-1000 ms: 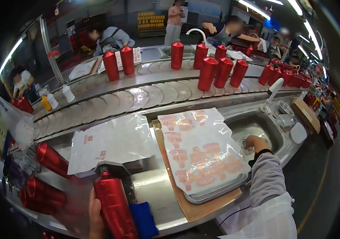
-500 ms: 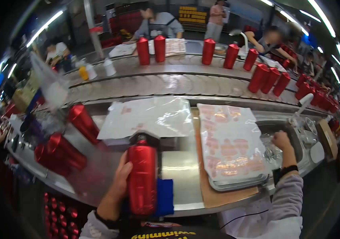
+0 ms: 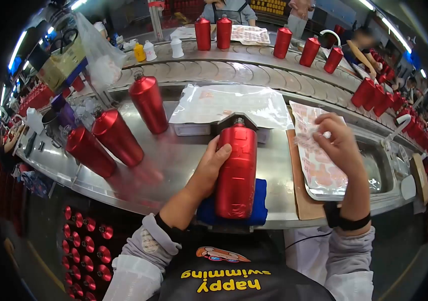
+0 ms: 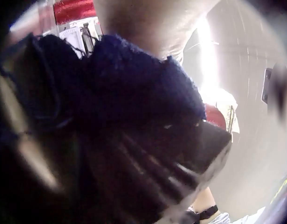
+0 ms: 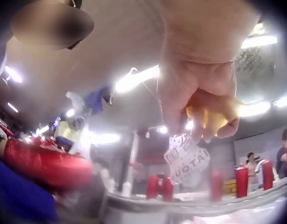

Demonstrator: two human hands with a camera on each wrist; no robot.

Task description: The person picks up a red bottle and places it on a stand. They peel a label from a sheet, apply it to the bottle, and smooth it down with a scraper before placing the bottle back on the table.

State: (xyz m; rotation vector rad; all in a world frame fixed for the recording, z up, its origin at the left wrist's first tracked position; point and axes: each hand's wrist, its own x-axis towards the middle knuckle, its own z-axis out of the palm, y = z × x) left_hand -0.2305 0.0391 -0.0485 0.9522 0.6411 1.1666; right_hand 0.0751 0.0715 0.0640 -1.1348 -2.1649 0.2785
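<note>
While two hands [image 3: 208, 168] [image 3: 340, 143] hold one bottle [image 3: 236, 173], one label [image 5: 189, 161]

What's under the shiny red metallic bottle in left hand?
A blue fabric cloth sticks out both sides beneath the red metallic bottle; a dark angular piece shows at its neck. Directly beneath its body: covered, can't see.

Blk apron [image 3: 214, 268], yel txt [image 3: 228, 285], gry sleeves [image 3: 349, 253].

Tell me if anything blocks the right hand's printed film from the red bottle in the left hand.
Nothing visible does. In the head view, no object stands up between the right hand, which pinches the printed film, and the red bottle; the brown board lies low on the worktop.
</note>
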